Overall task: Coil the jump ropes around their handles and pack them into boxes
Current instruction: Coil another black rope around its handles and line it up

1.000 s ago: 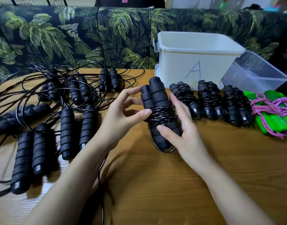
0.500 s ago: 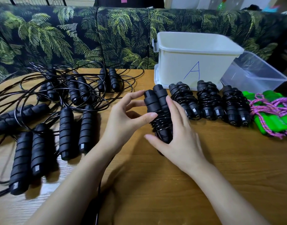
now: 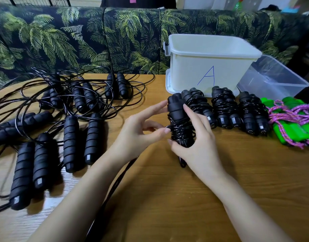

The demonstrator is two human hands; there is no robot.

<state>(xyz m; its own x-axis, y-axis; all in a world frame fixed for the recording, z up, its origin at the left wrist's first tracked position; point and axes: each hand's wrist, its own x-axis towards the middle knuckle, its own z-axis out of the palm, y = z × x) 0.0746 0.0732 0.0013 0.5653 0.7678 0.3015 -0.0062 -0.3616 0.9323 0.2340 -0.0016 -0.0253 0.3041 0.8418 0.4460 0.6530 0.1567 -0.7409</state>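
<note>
Roughly midway, at a guess. Holding one black rope bundle (image 3: 178,110) low over the table (image 3: 167,198), just left of the finished row and in front of the white box (image 3: 202,70) marked A. Gripping it with the right hand (image 3: 199,147), curled round the wound middle and lower end. Steadying it with the left hand (image 3: 138,135), forefinger at the handle top and thumb pressed to the coils, so clamped from both sides. Looks close to finished, with only a small loop poking out below the right palm to tuck in. Done so far, by count: three wrapped black bundles (image 3: 223,109) side by side against the box front, plus green handles with pink cord (image 3: 290,123) at the far right, too tangled to number. Left to coil: seemingly six pairs of loose black handles (image 3: 70,142) on the left side, with cords sprawled in overlapping loops. No packing to be seen yet. Two containers only, the white box and a clear tub (image 3: 272,79) beside it, with no rope showing in either, though cannot see down to the white box's floor.
</note>
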